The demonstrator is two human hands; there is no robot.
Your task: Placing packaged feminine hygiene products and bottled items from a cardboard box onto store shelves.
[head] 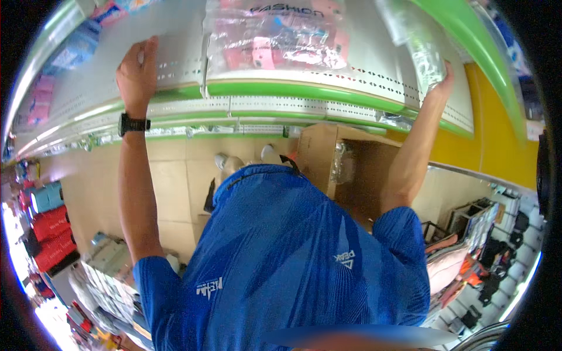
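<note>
My right hand (441,85) grips the lower end of a clear, shiny plastic package (423,55) at the right part of the shelf. The package is blurred, and I cannot make out its contents. My left hand (138,79), a black watch (134,125) on its wrist, is over the left part of the white metal shelf (180,48). Its fingers look curled, and the palm side is hidden. Between my hands, a clear plastic bag (276,39) with printed lettering and pink contents lies on the shelf.
Green edging (307,93) runs along the shelf front, with lower shelves beneath. An open cardboard box (318,153) stands on the tiled floor by my right side, with clear plastic inside. Blue packs (74,48) and pink packs (41,98) sit at far left. A yellow panel (496,127) borders the right.
</note>
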